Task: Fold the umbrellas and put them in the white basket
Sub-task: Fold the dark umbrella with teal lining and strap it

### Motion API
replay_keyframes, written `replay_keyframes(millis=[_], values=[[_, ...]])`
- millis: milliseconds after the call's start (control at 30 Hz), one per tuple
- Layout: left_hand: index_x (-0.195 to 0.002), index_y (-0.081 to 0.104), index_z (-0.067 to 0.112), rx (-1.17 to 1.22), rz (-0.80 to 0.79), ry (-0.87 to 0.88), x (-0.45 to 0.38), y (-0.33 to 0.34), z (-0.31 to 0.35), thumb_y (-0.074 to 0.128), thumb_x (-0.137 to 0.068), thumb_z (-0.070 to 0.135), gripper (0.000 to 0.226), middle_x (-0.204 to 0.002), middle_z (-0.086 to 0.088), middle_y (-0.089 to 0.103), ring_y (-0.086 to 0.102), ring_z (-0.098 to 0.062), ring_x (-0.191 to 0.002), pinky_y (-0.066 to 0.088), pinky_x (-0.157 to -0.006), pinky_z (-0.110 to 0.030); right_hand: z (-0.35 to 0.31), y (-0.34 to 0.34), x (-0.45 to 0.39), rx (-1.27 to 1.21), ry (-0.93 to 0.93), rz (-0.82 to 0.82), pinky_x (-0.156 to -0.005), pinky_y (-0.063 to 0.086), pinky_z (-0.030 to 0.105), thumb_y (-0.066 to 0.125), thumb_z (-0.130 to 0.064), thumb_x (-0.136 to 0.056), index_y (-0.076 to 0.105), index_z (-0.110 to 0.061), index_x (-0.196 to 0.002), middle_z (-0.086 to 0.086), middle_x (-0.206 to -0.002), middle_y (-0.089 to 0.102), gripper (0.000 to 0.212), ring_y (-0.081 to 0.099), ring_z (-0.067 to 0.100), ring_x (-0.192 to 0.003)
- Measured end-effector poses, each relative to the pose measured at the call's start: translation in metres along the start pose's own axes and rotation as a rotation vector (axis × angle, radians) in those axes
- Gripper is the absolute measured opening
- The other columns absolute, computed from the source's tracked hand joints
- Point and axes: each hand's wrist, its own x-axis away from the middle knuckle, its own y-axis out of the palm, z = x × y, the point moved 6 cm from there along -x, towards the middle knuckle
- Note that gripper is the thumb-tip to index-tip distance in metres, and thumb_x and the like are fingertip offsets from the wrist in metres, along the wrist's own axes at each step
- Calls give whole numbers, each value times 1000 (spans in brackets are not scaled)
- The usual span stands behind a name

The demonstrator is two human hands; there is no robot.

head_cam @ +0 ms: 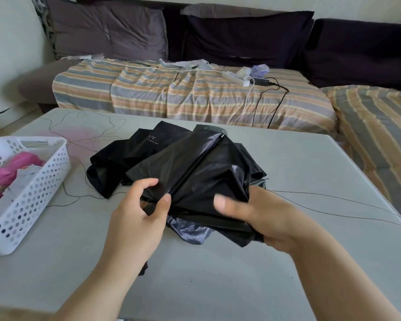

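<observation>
Your two hands hold one black umbrella (190,163) over the grey table (310,163). Your left hand (137,218) pinches a fold of its shiny canopy between thumb and fingers; your right hand (259,214) grips the bunched fabric from the other side. The canopy is loose and crumpled, with "UV" printed in pale letters on a far panel. Left of the umbrella stands one white basket (33,193) holding one pink umbrella (7,174). Beyond the table, one striped sofa (171,96).
</observation>
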Motion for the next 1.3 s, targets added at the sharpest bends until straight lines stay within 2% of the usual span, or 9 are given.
replay_keyframes(millis=[100, 233, 433, 700, 867, 933, 1033, 1133, 1300], values=[[-103, 54, 42, -7, -5, 3, 0, -2, 2, 60, -85, 33, 21, -53, 3, 50, 53, -21, -53, 38, -53, -29, 1, -5, 5, 282, -18, -79, -47, 36, 14, 78, -17, -78, 62, -29, -56, -12, -51, 56, 29, 49, 3, -45], [-105, 53, 41, -17, -19, -10, -2, -1, 1, 58, -86, 36, 21, -61, 3, 52, 56, -22, -57, 37, -53, -29, -10, -13, 7, -45, -237, -7, -74, 53, 21, 69, -15, -79, 69, -18, -104, 3, -102, 74, 26, 70, 18, -96], [-102, 54, 39, 13, -39, -55, -3, 4, -3, 58, -87, 35, 16, -61, 3, 53, 55, -20, -57, 36, -54, -28, -10, -12, -1, -271, -363, 145, -79, 55, 28, 65, -22, -78, 72, -14, -99, 10, -106, 73, 24, 69, 24, -101], [-100, 55, 42, 12, -25, -42, -3, -5, -2, 61, -86, 34, 18, -57, 1, 51, 51, -18, -51, 36, -52, -28, 7, 15, 2, 252, -172, -312, -86, 49, 19, 62, -43, -81, 68, -36, -100, -13, -101, 72, 21, 65, 2, -99], [-102, 54, 45, -18, -24, -33, -6, -15, -2, 62, -85, 34, 22, -56, 1, 49, 49, -18, -50, 38, -52, -29, 11, 9, 16, 254, -47, -554, -75, 46, 15, 63, -27, -81, 68, -31, -84, -17, -80, 65, 7, 61, 0, -79], [-102, 55, 45, 10, -5, -43, -9, -21, -4, 63, -85, 33, 22, -57, 1, 50, 53, -23, -54, 41, -55, -31, 9, -4, 20, 234, -74, -516, -79, 47, 16, 67, -37, -82, 72, -36, -86, -18, -85, 68, 6, 63, 1, -84], [-99, 55, 46, 50, 15, -60, -12, -26, -7, 64, -85, 33, 21, -58, -3, 53, 54, -27, -55, 43, -55, -31, 11, -28, 18, 279, -118, -357, -95, 49, 31, 76, -63, -65, 73, -23, -105, -1, -111, 71, 57, 64, 19, -109], [-100, 56, 43, 91, 57, -88, -12, -29, -9, 65, -85, 29, 22, -48, 6, 52, 53, -26, -50, 42, -51, -29, 8, -50, 18, 234, -156, -131, -84, 52, 27, 78, -74, -48, 77, -21, -84, 5, -93, 75, 64, 70, 19, -92], [-106, 58, 33, 187, 129, -96, -8, -29, -7, 64, -87, 23, 22, -41, 5, 49, 49, -25, -45, 41, -49, -28, 5, -72, 19, 164, -174, 193, -71, 43, 24, 71, -59, -71, 60, -7, -60, 5, -70, 63, 54, 56, 16, -66]])
